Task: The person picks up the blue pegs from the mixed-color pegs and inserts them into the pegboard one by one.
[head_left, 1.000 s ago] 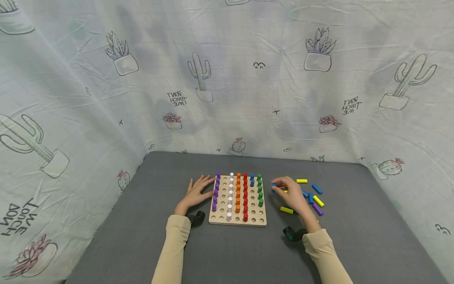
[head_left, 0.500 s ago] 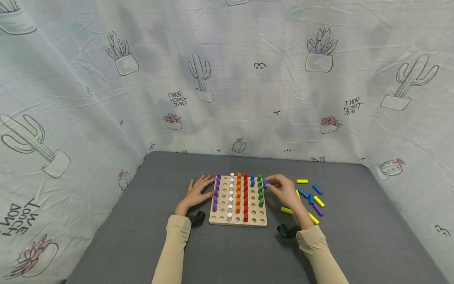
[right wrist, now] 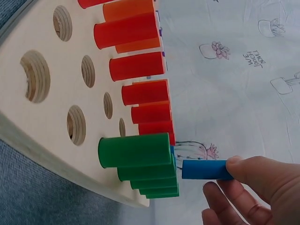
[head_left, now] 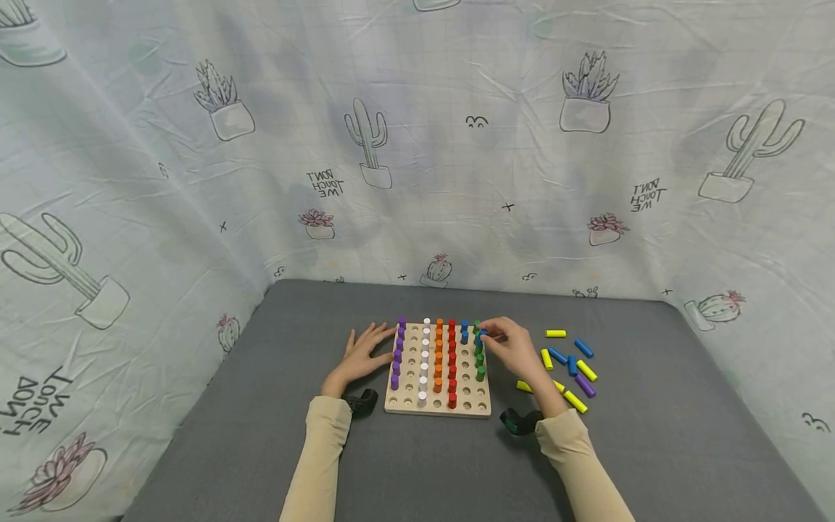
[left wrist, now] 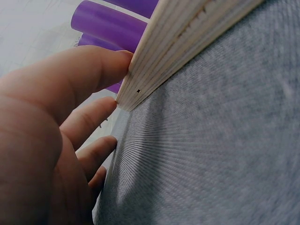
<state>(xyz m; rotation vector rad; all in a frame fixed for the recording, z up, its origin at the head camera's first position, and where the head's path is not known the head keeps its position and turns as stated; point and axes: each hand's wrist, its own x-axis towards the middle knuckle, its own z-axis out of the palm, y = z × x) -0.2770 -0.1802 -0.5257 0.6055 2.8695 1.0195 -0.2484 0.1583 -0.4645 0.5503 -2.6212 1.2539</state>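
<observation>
A wooden pegboard (head_left: 438, 414) stands on the table with columns of purple, white, orange, red, blue and green pegs. At its left edge my left hand (head_left: 357, 358) lies with fingers spread; in the left wrist view, thumb and fingertips touch the board's side, beside purple pegs (left wrist: 108, 23). Thumb and fingers of my right hand (head_left: 515, 349) pinch a blue peg (right wrist: 206, 169) by one end. That peg is above the green pegs (right wrist: 136, 151), over the board's right edge. Open holes (right wrist: 76, 124) show in the blue column, left of the green one.
Right of the board lie loose pegs: several yellow ones (head_left: 586, 370), a few blue ones (head_left: 583, 348) and one purple peg (head_left: 585, 385). My right forearm overlaps some of them. A printed curtain (head_left: 417, 181) hangs behind the grey table (head_left: 430, 471).
My right hand has carried the blue peg leftward from beside the loose pegs to over the green column. More yellow pegs show behind it. The left hand has stayed put.
</observation>
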